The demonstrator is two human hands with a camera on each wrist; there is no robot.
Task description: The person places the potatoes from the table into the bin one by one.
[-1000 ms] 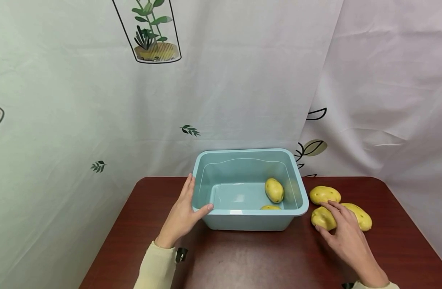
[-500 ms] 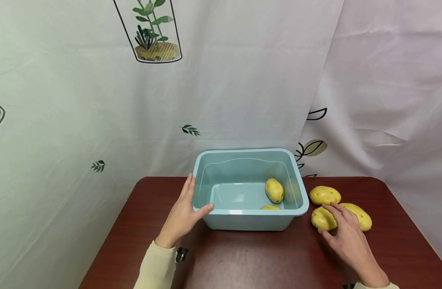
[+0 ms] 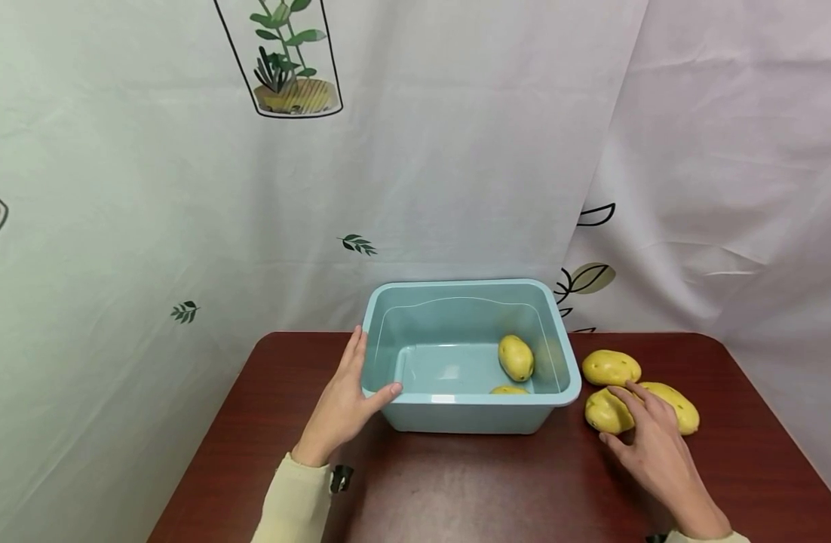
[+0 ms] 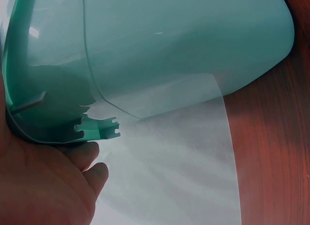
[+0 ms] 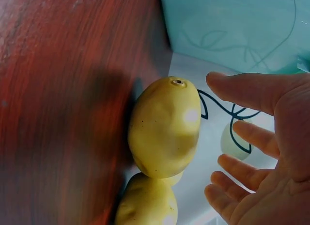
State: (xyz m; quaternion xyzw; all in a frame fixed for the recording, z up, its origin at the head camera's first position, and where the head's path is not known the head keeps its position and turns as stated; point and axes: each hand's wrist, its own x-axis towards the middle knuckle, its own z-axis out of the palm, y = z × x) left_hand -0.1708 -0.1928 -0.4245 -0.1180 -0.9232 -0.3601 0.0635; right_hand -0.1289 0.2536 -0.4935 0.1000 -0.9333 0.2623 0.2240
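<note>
A light blue plastic basin (image 3: 466,415) stands at the back middle of the table. My left hand (image 3: 344,407) rests at its left front corner, fingers straight along the side and thumb at the rim; in the left wrist view the fingertips (image 4: 97,174) show beneath the rim. To the right lie three yellow potatoes: a rear potato (image 3: 611,367), a front potato (image 3: 604,411) and a right potato (image 3: 680,407). My right hand (image 3: 656,445) is over the front two, fingers spread. In the right wrist view it is apart from the nearest potato (image 5: 164,128).
Inside the basin lie a whole visible potato (image 3: 516,357) and another potato (image 3: 509,390), mostly hidden by the front wall. The dark red-brown table (image 3: 449,490) has rounded back corners. A white printed curtain (image 3: 456,151) hangs right behind its back edge.
My right hand has drawn slightly to the right and toward me, its thumb and fingertips shifting a little across the front potato. The left hand, basin and potatoes stay put.
</note>
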